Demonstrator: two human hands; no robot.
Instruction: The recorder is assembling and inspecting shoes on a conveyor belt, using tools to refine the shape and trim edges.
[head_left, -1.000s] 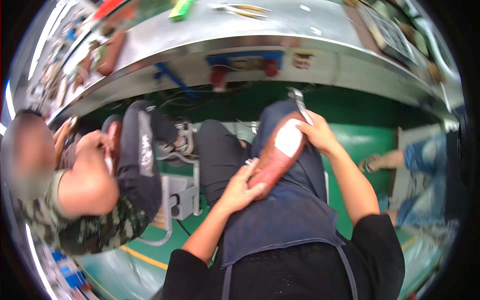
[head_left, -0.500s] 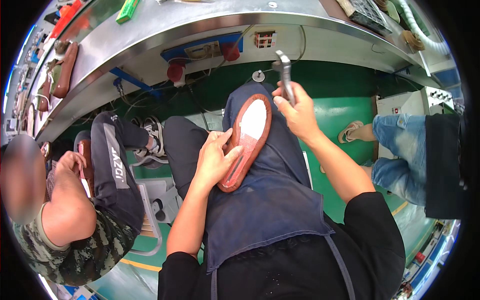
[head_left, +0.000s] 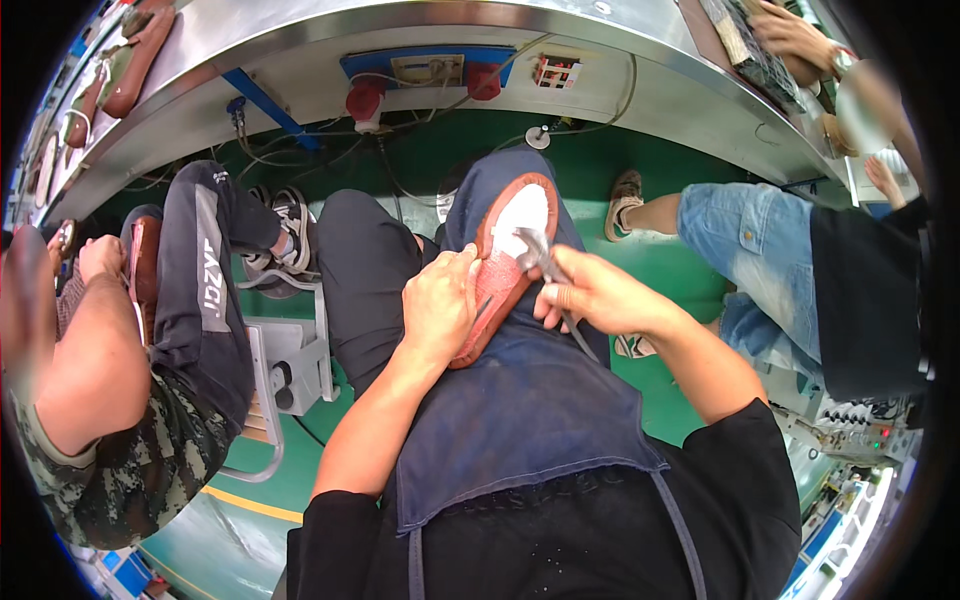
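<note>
A brown leather shoe (head_left: 492, 291) lies across my lap, its underside up, with a white patch toward the toe and a reddish middle. My left hand (head_left: 438, 305) grips its left edge, fingers bent over the rim. In my right hand (head_left: 592, 292) is a pair of grey metal lasting pincers (head_left: 534, 250), the curved head over the shoe's right side at the middle. Whether the head touches the leather I cannot tell. Part of the handle sticks out below my fingers, and my left hand hides some of the heel end.
Ahead runs a metal workbench (head_left: 440, 14), with shoes (head_left: 140, 62) at its far left. A seated co-worker (head_left: 110, 390) holds a shoe on my left. Someone in denim shorts (head_left: 750, 235) is close on my right. Cables and red plugs (head_left: 366, 100) hang under the bench.
My right hand has brought the pincers down and left onto the shoe from above it. My left hand has shifted up along the shoe's edge. At upper right, a person's hands have appeared.
</note>
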